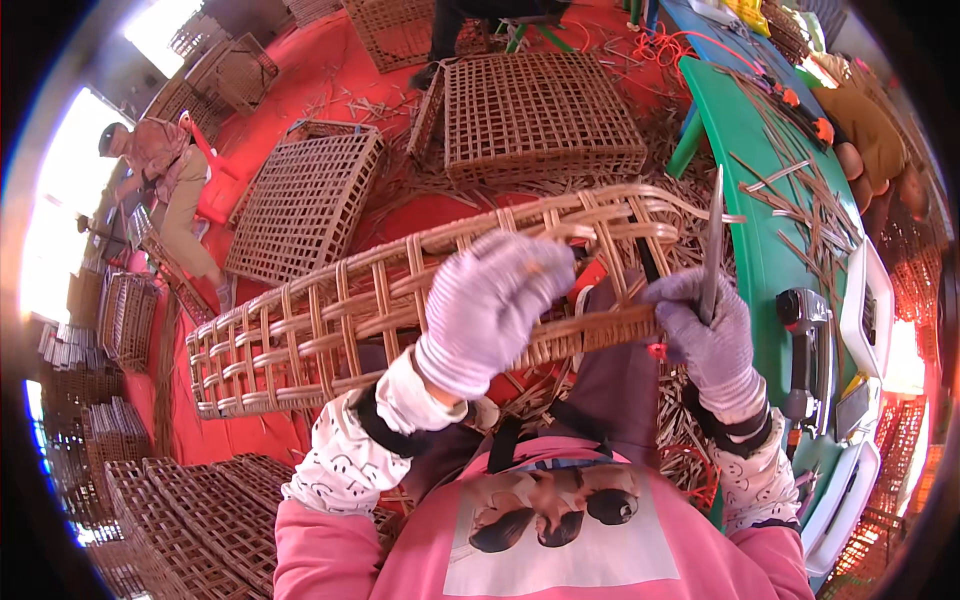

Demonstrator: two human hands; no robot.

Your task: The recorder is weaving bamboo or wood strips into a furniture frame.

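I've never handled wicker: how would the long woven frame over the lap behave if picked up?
The frame is probably light for its size, as open gaps run along it. It should stay fairly stiff, with its rods crossing and interlaced. The loose rod end might flex, since it sticks out unwoven.

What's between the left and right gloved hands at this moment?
In the head view, the woven frame's end lies between the left hand and the right hand, which holds a pointed metal tool.
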